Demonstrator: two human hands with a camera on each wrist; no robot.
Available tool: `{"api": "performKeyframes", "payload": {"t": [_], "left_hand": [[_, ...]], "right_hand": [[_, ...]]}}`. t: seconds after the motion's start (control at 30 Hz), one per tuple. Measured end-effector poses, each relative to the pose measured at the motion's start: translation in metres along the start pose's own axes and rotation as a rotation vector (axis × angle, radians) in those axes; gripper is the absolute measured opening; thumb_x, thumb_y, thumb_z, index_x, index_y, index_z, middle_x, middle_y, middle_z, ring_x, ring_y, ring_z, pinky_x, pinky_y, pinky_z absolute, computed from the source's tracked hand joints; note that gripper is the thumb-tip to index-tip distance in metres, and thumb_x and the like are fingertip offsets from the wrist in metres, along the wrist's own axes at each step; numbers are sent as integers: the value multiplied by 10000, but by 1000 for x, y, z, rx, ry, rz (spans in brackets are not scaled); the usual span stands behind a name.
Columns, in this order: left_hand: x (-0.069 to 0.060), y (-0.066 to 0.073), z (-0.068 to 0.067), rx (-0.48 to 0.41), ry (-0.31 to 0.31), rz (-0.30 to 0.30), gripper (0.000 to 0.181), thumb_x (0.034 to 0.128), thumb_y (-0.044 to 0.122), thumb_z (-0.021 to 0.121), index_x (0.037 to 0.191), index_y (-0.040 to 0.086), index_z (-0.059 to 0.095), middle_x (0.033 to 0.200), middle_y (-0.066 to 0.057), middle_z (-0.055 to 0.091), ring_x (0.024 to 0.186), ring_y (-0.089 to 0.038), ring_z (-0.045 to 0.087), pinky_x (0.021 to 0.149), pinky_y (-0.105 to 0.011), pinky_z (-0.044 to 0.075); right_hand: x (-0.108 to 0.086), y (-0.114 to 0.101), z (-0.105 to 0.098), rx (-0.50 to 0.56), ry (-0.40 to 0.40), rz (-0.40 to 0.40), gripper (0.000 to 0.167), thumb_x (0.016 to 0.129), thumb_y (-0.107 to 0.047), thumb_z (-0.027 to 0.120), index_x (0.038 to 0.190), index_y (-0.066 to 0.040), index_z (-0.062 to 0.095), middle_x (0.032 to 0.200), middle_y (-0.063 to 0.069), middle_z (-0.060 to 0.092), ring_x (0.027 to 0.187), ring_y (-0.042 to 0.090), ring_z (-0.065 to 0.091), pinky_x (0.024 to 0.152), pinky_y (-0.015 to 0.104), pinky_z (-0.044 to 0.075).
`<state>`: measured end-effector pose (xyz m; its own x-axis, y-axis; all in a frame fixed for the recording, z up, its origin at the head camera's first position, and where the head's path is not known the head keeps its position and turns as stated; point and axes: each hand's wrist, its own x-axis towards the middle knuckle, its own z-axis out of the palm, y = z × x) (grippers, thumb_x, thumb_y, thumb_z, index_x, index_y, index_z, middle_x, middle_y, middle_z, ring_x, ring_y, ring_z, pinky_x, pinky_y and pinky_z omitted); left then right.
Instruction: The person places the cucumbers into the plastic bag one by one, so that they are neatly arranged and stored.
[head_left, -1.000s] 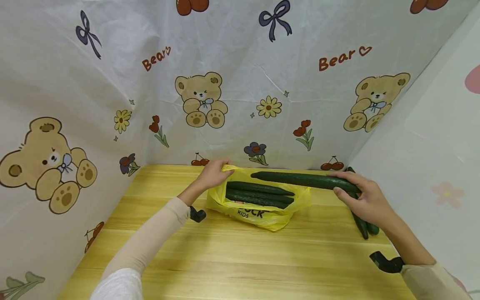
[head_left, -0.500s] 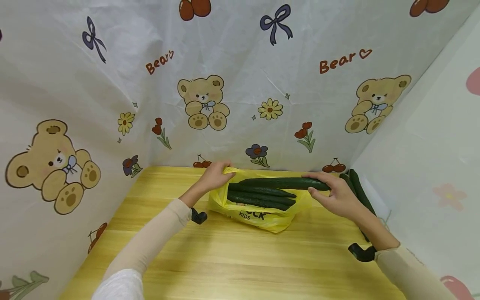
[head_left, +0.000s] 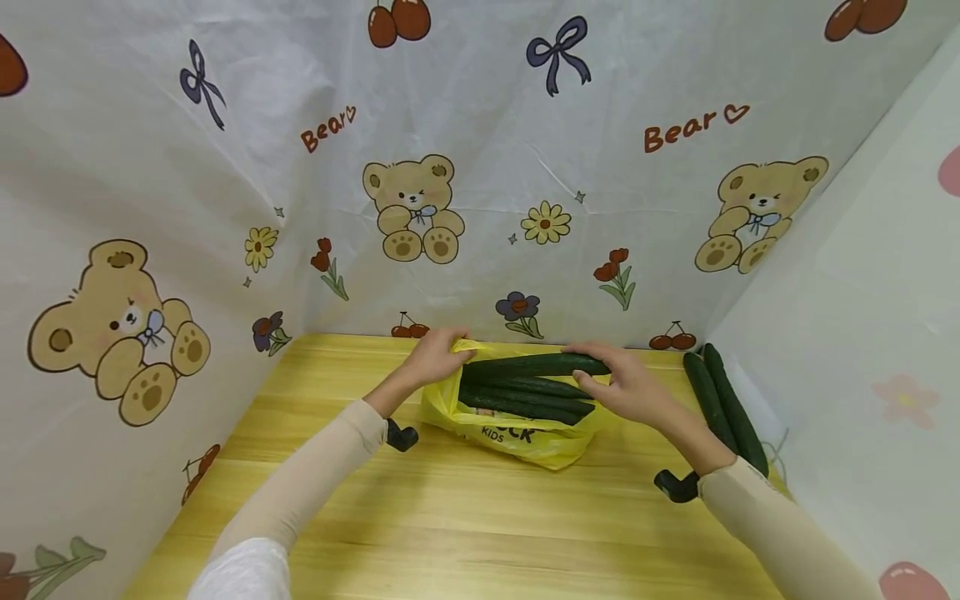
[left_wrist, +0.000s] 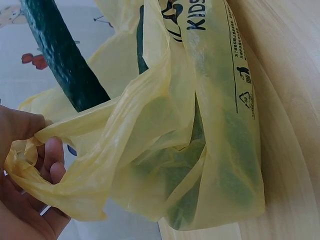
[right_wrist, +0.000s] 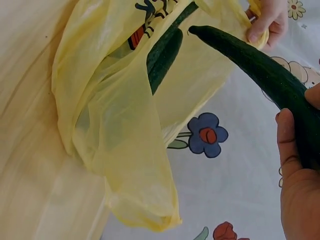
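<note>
A yellow plastic bag (head_left: 551,452) lies on the table with its mouth spread and several cucumbers (head_left: 525,403) inside. My left hand (head_left: 435,358) pinches the bag's rim at its left end; the left wrist view shows the thumb and fingers (left_wrist: 54,155) curled round the gathered plastic. With my right hand (head_left: 630,387) I grip one end of another cucumber (head_left: 525,365), which lies across the bag's opening above the others. In the right wrist view this cucumber (right_wrist: 250,62) points toward the bag's opening, its far tip over the plastic.
Two more cucumbers (head_left: 731,404) lie side by side at the table's right edge, near my right forearm. A patterned cloth (head_left: 480,283) hangs behind the wooden table (head_left: 450,533) and along both sides. A white cord lies at the right edge.
My right hand has moved left with its cucumber, bringing it over the bag's mouth. The left hand keeps its hold on the rim. The view has shifted slightly.
</note>
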<state>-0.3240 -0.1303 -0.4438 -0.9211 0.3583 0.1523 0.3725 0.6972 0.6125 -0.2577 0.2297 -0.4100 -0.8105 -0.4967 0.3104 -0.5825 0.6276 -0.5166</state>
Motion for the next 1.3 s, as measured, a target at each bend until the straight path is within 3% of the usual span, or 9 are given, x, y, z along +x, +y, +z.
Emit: {"api": "performKeyframes", "payload": {"t": [0.07, 0.2, 0.23, 0.3, 0.37, 0.43, 0.63, 0.93, 1.3], "left_hand": [[1, 0, 0, 5, 0, 8, 193, 1079, 278, 672, 1221, 159, 729, 1147, -62, 762, 600, -130, 450, 723, -355, 459], [1, 0, -2, 7, -5, 8, 195, 1085, 278, 661, 1228, 163, 727, 1070, -65, 753, 556, -123, 420, 659, -333, 439], [1, 1, -3, 9, -8, 5, 197, 1086, 279, 660, 1232, 166, 726, 1068, -65, 751, 554, -124, 419, 654, -332, 436], [0, 1, -4, 14, -5, -2, 205, 1084, 281, 663, 1243, 170, 727, 1105, -58, 755, 575, -124, 445, 673, -332, 444], [0, 1, -5, 14, -1, -6, 201, 1082, 280, 666, 1240, 172, 729, 1112, -59, 754, 590, -137, 461, 686, -336, 449], [0, 1, -6, 12, 4, -8, 187, 1078, 279, 672, 1222, 176, 734, 1089, -53, 748, 611, -143, 482, 702, -340, 455], [-1, -1, -6, 4, 7, -3, 145, 1076, 270, 674, 1169, 174, 730, 906, -47, 682, 574, -143, 441, 678, -332, 445], [-2, 1, -5, -9, 4, 4, 148, 1079, 265, 670, 1172, 168, 732, 942, -59, 698, 660, -164, 542, 691, -332, 471], [-1, -1, -5, -7, 4, 14, 148, 1079, 272, 673, 1160, 163, 733, 945, -50, 694, 676, -165, 522, 726, -353, 463]], "right_hand": [[5, 0, 5, 17, -12, 2, 434, 1079, -232, 664, 1510, -223, 616, 1540, 105, 635, 1244, 368, 686, 986, 579, 551], [16, -2, 12, 29, -30, -14, 439, 1081, -216, 658, 1517, -206, 611, 1553, 113, 625, 834, 212, 680, 897, 471, 542], [18, -3, 13, 31, -32, -21, 438, 1081, -211, 658, 1516, -196, 612, 1552, 115, 626, 834, 212, 680, 897, 470, 543], [23, -3, 15, 39, -34, -35, 434, 1083, -199, 653, 1514, -168, 612, 1547, 123, 626, 854, 228, 695, 927, 492, 567], [27, -2, 18, 41, -32, -47, 430, 1083, -192, 652, 1508, -136, 615, 1537, 122, 633, 1188, 321, 704, 1053, 584, 548], [31, -1, 19, 49, -40, -46, 429, 1082, -191, 653, 1506, -138, 615, 1538, 125, 630, 1426, 381, 596, 1122, 630, 508], [33, 10, 22, 7, -54, -73, 428, 1056, -124, 676, 1481, -92, 634, 1501, 157, 652, 1354, 386, 641, 1039, 597, 549], [30, 25, 20, -77, -83, -96, 427, 1037, -98, 682, 1457, -31, 645, 1475, 194, 669, 1334, 421, 641, 970, 580, 547], [30, 35, 17, -146, -110, -106, 424, 1023, -79, 698, 1439, -15, 653, 1422, 193, 698, 1297, 421, 657, 1041, 618, 546]]}}
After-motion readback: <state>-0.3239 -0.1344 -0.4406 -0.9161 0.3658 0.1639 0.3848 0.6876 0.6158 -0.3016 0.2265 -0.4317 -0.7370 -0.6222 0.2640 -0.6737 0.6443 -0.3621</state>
